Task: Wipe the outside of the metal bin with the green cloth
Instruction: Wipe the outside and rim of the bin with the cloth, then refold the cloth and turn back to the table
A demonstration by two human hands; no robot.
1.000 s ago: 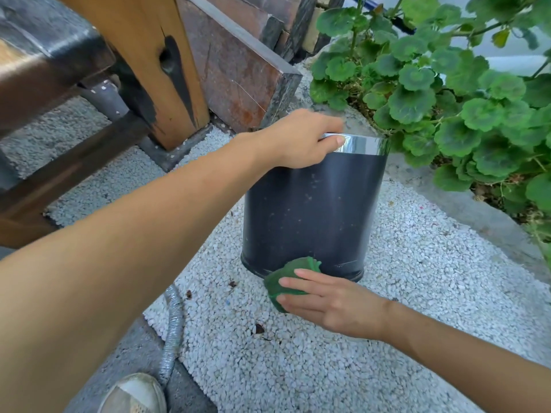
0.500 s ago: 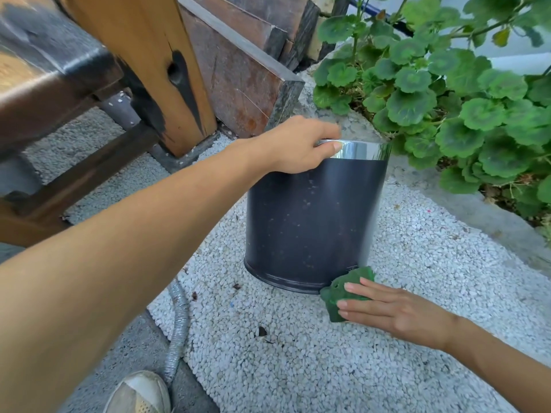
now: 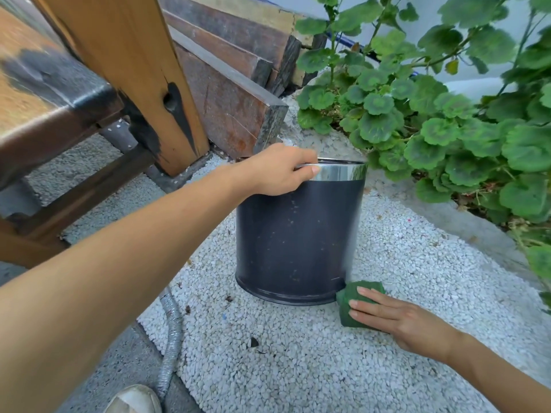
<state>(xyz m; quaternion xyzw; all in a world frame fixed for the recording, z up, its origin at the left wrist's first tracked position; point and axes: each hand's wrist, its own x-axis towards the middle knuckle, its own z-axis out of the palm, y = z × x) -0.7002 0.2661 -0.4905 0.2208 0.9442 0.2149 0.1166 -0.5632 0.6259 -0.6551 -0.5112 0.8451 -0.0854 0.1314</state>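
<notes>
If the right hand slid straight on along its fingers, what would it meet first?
The bin, low on its wall. The right hand lies flat on the cloth, fingers pointing left at the base; the cloth's front edge seems to touch it, though depth is unclear.

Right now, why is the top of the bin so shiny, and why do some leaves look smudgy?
In the head view, the chrome band atop the metal bin mirrors the bright daylight, so it glares; also in the head view, the leaves near the right edge are smeared by blur, and the light is soft, with no hard shadows.
</notes>
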